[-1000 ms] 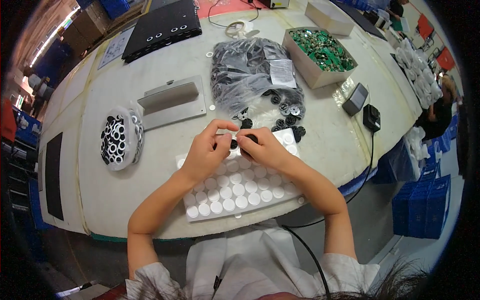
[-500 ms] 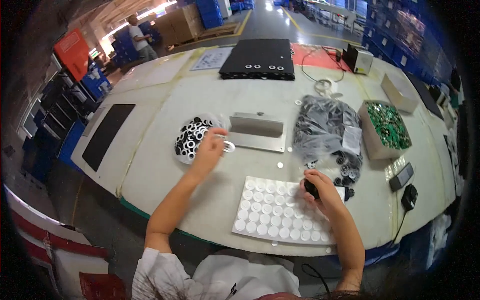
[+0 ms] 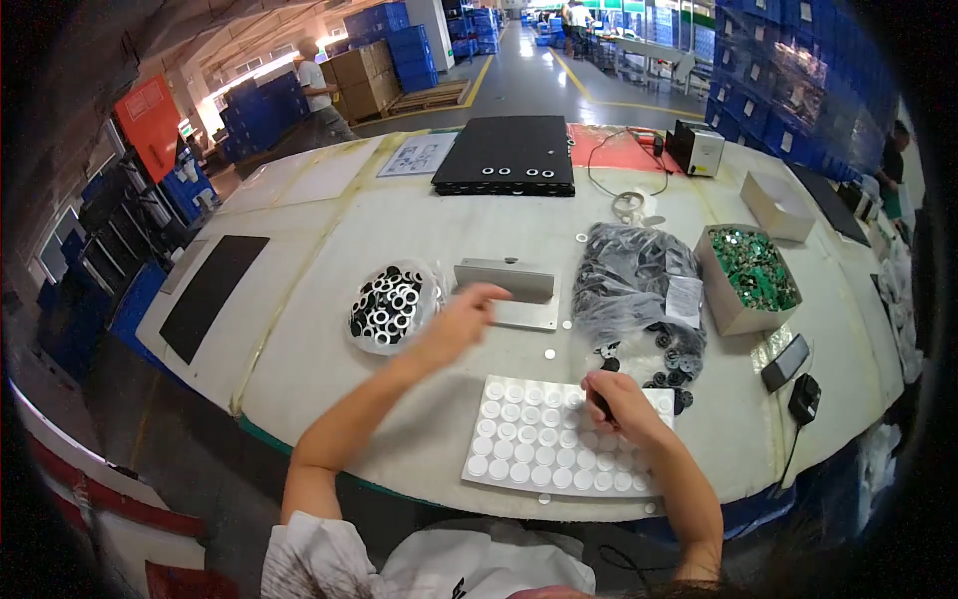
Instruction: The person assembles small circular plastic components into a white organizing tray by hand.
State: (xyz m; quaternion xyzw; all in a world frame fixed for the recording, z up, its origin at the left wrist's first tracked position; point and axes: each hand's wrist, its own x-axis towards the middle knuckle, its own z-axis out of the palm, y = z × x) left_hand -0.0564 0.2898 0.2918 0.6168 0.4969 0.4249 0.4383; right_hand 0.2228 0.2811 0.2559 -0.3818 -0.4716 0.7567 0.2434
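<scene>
The right hand [image 3: 627, 407] grips a black part [image 3: 601, 404], which lies right and near of the blurred left hand [image 3: 461, 324]; whether that holds anything, I cannot tell.

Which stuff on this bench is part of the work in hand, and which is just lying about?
Likely in use:
black part in the right hand
white sheet of discs below it
black-and-white rings
bag of black parts
possibly the metal stand by the blurred left hand

Probably lying about:
box of green pieces
black panel
tape roll
</scene>
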